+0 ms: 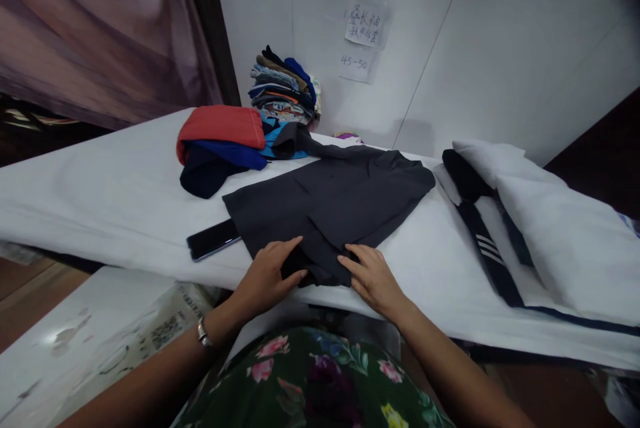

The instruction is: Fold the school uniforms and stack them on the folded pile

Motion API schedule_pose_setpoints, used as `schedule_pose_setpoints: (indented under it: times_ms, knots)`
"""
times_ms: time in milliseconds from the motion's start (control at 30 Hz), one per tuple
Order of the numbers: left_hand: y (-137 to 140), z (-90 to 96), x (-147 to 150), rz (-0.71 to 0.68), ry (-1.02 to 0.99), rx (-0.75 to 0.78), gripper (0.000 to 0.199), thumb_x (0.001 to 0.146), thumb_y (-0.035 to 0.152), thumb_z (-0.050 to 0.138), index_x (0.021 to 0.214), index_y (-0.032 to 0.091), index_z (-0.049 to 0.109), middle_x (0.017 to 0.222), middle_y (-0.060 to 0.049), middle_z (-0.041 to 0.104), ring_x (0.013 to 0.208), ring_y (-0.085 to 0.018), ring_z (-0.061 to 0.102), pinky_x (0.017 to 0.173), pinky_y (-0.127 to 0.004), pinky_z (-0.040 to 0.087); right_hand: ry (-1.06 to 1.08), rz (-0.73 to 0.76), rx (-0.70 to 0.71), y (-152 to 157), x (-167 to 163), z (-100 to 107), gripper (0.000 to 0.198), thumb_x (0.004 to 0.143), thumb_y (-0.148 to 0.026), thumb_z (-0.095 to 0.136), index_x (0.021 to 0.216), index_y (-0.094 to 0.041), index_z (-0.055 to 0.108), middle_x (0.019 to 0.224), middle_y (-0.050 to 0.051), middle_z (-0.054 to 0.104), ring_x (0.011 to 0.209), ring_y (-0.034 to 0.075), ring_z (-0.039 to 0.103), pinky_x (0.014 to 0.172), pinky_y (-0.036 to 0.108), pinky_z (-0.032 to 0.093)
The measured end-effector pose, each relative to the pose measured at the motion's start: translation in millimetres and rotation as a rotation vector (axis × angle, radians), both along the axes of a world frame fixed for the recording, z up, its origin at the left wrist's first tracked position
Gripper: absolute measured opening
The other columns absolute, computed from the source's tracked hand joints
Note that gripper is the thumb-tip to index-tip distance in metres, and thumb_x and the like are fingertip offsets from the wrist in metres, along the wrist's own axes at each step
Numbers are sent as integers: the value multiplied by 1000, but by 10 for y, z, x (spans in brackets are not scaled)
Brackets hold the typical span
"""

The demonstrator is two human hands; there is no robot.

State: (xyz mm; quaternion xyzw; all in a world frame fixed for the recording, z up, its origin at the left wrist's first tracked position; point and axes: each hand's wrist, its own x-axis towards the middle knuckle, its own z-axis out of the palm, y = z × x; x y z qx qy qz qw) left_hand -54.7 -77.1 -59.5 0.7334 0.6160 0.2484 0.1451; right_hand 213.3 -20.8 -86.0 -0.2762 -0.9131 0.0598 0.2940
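A dark grey jacket (330, 195) lies spread over the white-covered table in front of me, one sleeve reaching to the far left. Its near part is bunched between my hands. My left hand (273, 275) rests on the near left edge of the cloth, thumb and forefinger apart. On the other side, my right hand (375, 275) touches the near right edge, its fingers stretched out over a fold and the thumb close to them. A phone (213, 240) with a dark screen lies left of the jacket, its right end against the hem.
Folded red and blue clothes (223, 128) are piled behind on the left. A tall clothes stack (285, 88) stands by the wall. Dark striped clothing (483, 241) lies at right beside a white bundle (575, 228). Below left is a white plastic package (150, 335).
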Motion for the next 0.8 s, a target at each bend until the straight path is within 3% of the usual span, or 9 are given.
schedule_pose_setpoints:
  times_ms: [167, 267, 367, 467, 567, 700, 800]
  knots:
    - [121, 63, 24, 13, -232, 0, 58, 85, 39, 54, 140, 24, 43, 148, -10, 43, 132, -27, 44, 105, -44, 41, 93, 14, -41, 56, -162, 287, 37, 87, -12, 46, 118, -24, 63, 117, 8, 66, 102, 22, 59, 83, 42, 47]
    - [222, 138, 41, 17, -526, 62, 60, 83, 40, 56, 139, 25, 41, 156, -11, 27, 122, -25, 53, 91, -38, 51, 99, 51, -53, 72, -290, 442, 36, 90, -13, 45, 119, -25, 63, 120, 7, 66, 106, 22, 59, 85, 41, 46]
    - [263, 114, -2, 136, -683, 60, 52, 80, 41, 57, 127, 21, 50, 144, -14, 42, 104, -21, 62, 80, -34, 54, 50, 145, -107, 63, -353, 435, 44, 88, -9, 43, 126, -24, 58, 125, 8, 63, 113, 21, 57, 89, 42, 47]
    - [179, -28, -74, 295, -586, 46, 42, 79, 43, 58, 113, 18, 56, 115, -9, 59, 87, -17, 63, 73, -32, 53, 85, 148, -166, 24, -296, 310, 54, 85, -6, 43, 134, -25, 52, 130, 8, 60, 121, 21, 53, 97, 45, 46]
    - [30, -145, -86, 317, -469, -18, 43, 80, 46, 58, 114, 20, 55, 102, -5, 63, 75, -15, 62, 67, -29, 51, 108, 103, -203, -66, -167, 198, 62, 84, -8, 45, 142, -26, 41, 142, 9, 49, 134, 22, 41, 108, 49, 38]
    - [-34, -127, -1, 240, -224, -111, 62, 81, 53, 57, 134, 23, 42, 113, -7, 62, 69, -15, 62, 64, -30, 50, 71, 30, -271, -263, -93, 133, 68, 85, -17, 50, 148, -26, 29, 153, 9, 33, 142, 26, 28, 111, 52, 34]
    - [76, -67, 63, 221, -16, -115, 63, 83, 48, 55, 139, 22, 40, 129, -12, 54, 76, -19, 65, 67, -33, 50, 145, -102, -208, -388, -187, 75, 66, 86, -28, 57, 146, -27, 32, 149, 12, 37, 136, 30, 36, 107, 55, 38]
